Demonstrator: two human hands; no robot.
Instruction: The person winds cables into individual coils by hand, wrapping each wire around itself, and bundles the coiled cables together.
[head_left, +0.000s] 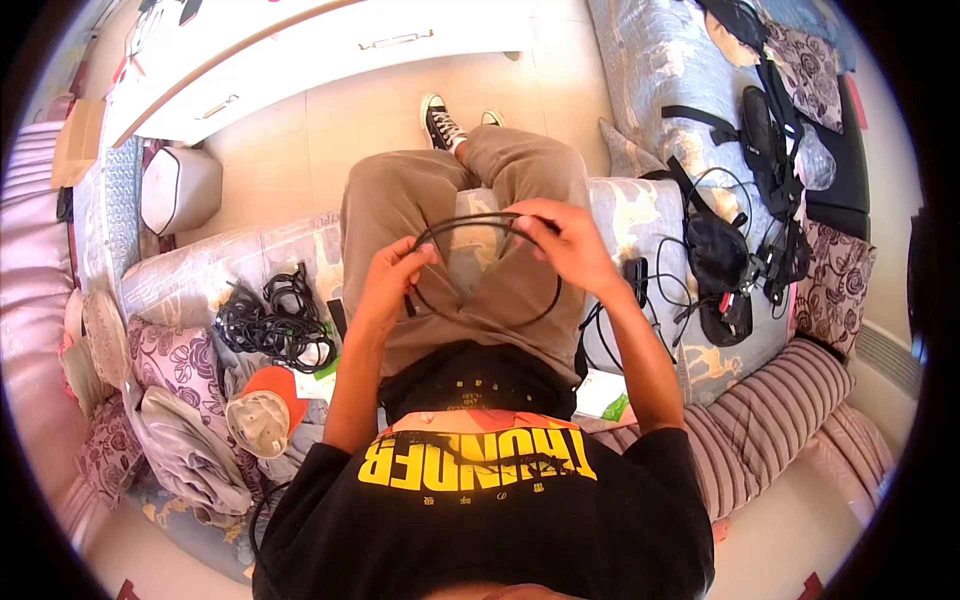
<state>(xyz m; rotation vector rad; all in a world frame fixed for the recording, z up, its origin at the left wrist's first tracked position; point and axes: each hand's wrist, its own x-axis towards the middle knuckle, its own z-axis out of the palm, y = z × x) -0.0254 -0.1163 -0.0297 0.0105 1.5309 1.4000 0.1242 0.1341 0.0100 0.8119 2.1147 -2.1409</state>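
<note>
Black shirt (470,520) nearest. Cable (465,219) hung looped above the trousers (400,190), no tie visible; left hand (398,275) and right hand (570,245) each pinched it. Coiled cables (270,325) lay leftward on the sofa (310,235).

Cable loop (470,219) between left hand (400,272) and right hand (565,245) above lap (400,195), coiled cables (243,325) left on sofa (185,278), cap (266,418) behind them, pouch (717,252) right, drawers (325,75) ahead

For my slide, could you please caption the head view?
Both hands hold a looped black cable over the lap, with more cables on the seat.
</note>
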